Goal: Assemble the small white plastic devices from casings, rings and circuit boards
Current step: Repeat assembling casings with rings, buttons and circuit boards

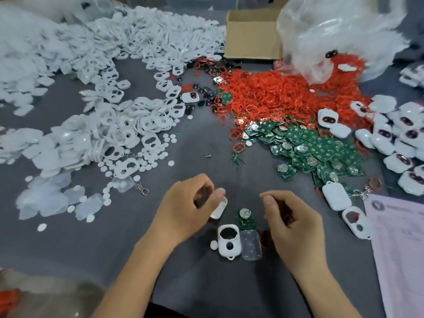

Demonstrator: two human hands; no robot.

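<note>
My left hand (190, 207) holds a white casing half (219, 210) between curled fingers and thumb. My right hand (291, 222) hovers beside it with curled fingers; something dark shows inside them, too blurred to name. Between the hands on the grey cloth lie a green circuit board with a coin cell (245, 218), a white front casing with two holes (229, 242), a translucent pad (250, 245), a small white disc (213, 245) and a red ring (266, 238) partly hidden by my right hand.
A large heap of white casings (128, 92) fills the left. Red rings (282, 92) and green boards (321, 150) are piled at centre right, finished devices (403, 138) far right. A cardboard box (251, 35), a plastic bag (339, 33) and a pink paper (401, 249) lie around.
</note>
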